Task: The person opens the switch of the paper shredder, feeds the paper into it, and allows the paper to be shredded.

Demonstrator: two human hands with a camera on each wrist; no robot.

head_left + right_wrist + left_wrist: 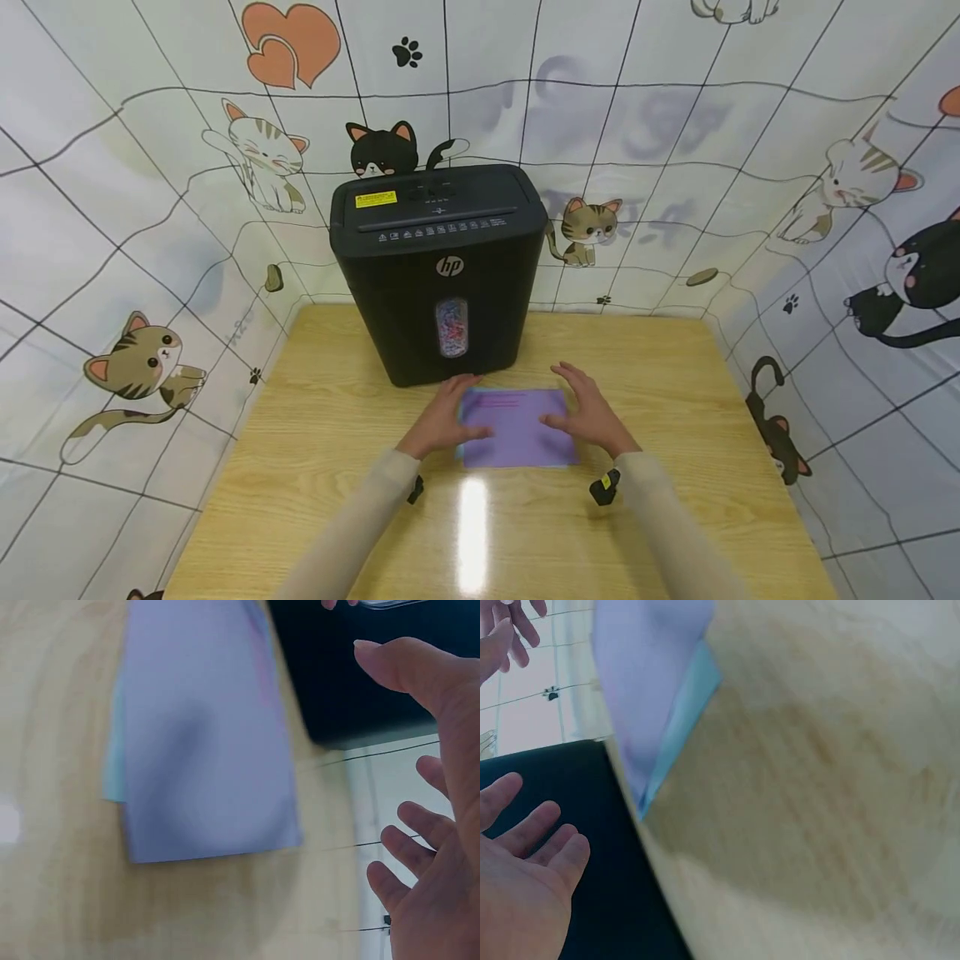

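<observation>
Purple paper sheets (pixel 517 433) lie on the wooden table in front of a black shredder, with a light blue sheet (pixel 694 690) showing beneath their edge. Faint pink lines mark the top sheet. My left hand (pixel 444 421) hovers by the left end of the stack, fingers spread and holding nothing. By the right end is my right hand (pixel 592 415), its fingers apart and slightly bent, likewise without anything in it. In the right wrist view the purple paper (pixel 202 765) is apart from the fingers.
The black HP shredder (pixel 397 308) stands at the back of the table (pixel 315 450), its slot on top and a small window in front showing shreds. A cat-patterned cloth wall (pixel 637 192) encloses the table at the back and sides.
</observation>
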